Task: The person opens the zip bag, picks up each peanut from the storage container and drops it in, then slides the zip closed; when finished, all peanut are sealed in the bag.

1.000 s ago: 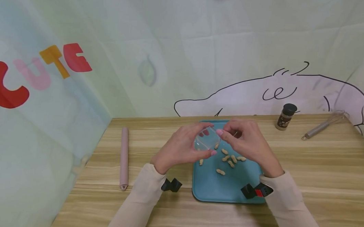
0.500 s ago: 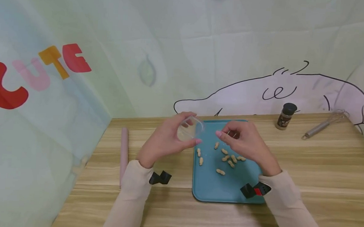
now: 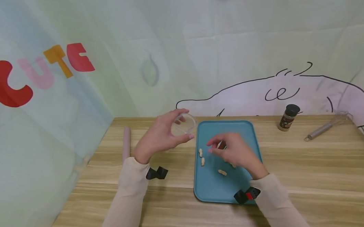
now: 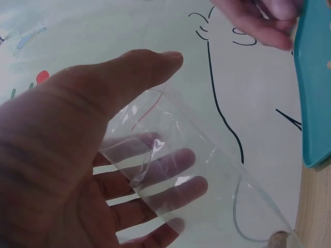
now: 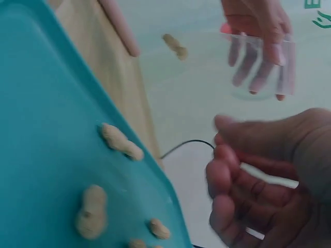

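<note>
My left hand (image 3: 158, 137) grips a clear plastic container (image 3: 184, 124) off the left edge of the blue tray (image 3: 209, 190). In the left wrist view, thumb and fingers lie around the see-through container (image 4: 217, 160), and no contents show in it. Over the tray is my right hand (image 3: 238, 153), its fingers loosely curved; the right wrist view shows nothing between thumb and fingertips. Unshelled peanuts lie on the tray, among them a peanut (image 3: 222, 172) near the middle and a peanut (image 3: 200, 153) by the left edge. My right hand hides several others.
A pale pink rolling pin (image 3: 126, 143) lies left of my left forearm, which partly covers it. At the back right stand a black-capped spice jar (image 3: 287, 119) and, beside it, a wire whisk (image 3: 323, 129). A printed cloth (image 3: 240, 61) hangs behind the wooden table (image 3: 320, 182).
My left hand has moved left with the container, away from over the tray. My right hand has come lower and slightly left over the peanuts, its thumb and forefinger spreading apart.
</note>
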Motion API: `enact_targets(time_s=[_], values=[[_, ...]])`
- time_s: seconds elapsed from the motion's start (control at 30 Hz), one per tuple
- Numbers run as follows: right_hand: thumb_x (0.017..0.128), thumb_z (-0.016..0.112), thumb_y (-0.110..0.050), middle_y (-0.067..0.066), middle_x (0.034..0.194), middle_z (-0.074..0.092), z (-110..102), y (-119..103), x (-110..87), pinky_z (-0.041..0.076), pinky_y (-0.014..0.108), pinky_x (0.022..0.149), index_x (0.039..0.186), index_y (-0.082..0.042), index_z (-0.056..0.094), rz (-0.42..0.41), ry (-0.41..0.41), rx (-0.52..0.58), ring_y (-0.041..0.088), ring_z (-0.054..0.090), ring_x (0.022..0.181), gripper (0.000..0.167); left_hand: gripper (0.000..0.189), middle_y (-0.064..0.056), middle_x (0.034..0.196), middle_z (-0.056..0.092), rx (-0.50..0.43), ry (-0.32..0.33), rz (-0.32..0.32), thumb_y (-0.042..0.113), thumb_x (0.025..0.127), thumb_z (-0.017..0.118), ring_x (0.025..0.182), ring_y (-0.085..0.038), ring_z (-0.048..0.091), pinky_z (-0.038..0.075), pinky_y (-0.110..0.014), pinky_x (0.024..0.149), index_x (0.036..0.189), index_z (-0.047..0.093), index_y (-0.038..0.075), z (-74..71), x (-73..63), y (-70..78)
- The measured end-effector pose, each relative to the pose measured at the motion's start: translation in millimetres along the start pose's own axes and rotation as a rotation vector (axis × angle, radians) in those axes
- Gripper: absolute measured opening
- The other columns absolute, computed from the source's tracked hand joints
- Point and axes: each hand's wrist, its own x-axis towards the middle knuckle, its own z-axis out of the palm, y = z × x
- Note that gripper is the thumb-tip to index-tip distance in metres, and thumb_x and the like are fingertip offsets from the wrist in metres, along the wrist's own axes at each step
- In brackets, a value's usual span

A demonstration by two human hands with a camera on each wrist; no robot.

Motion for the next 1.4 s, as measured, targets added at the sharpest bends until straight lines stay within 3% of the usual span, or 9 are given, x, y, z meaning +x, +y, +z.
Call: enact_targets(time_s=[0.2, 0.6, 0.97, 1.4], values=[[0.095, 0.081, -0.014, 0.001, 0.089, 0.073, 20, 3, 4.3, 0.050, 0.026, 0.067, 0.117, -0.002, 0.080, 0.105, -0.081, -0.041, 0.012, 0.060, 0.075, 0.025, 0.075, -0.009, 0.132, 0.074, 0.007, -0.003, 0.010, 0.040, 0.091, 0.086, 0.127, -0.031, 0.069, 0.057, -0.053, 0.104, 0.155, 0.053, 0.020, 3.1, 0.4, 1.0], [0.095, 0.082, -0.018, -0.002, 0.078, 0.068, 49, 3, 6.8, 0.044, 0.027, 0.060, 0.107, -0.006, 0.084, 0.249, -0.043, -0.019, 0.012, 0.057, 0.064, 0.017, 0.079, -0.010, 0.132, 0.072, 0.017, -0.006, -0.008, 0.039, 0.091, 0.086, 0.127, -0.028, 0.067, 0.056, -0.052, 0.105, 0.159, 0.051, 0.018, 6.2, 1.2, 4.6], [0.094, 0.082, -0.013, -0.001, 0.074, 0.070, 54, 1, 5.8, 0.041, 0.026, 0.062, 0.101, -0.006, 0.085, 0.170, -0.024, -0.102, 0.011, 0.054, 0.068, 0.011, 0.082, -0.010, 0.133, 0.072, 0.021, -0.004, -0.004, 0.039, 0.091, 0.086, 0.127, -0.028, 0.067, 0.055, -0.052, 0.106, 0.160, 0.049, 0.019, 7.2, 1.3, 6.7], [0.095, 0.079, -0.011, -0.001, 0.075, 0.073, 41, 0, 5.5, 0.043, 0.025, 0.060, 0.090, -0.008, 0.084, 0.131, 0.022, -0.032, 0.011, 0.056, 0.065, 0.007, 0.082, -0.010, 0.133, 0.072, 0.022, 0.012, 0.016, 0.040, 0.091, 0.086, 0.127, -0.028, 0.067, 0.056, -0.053, 0.107, 0.161, 0.049, 0.019, 8.1, 1.1, 7.8]])
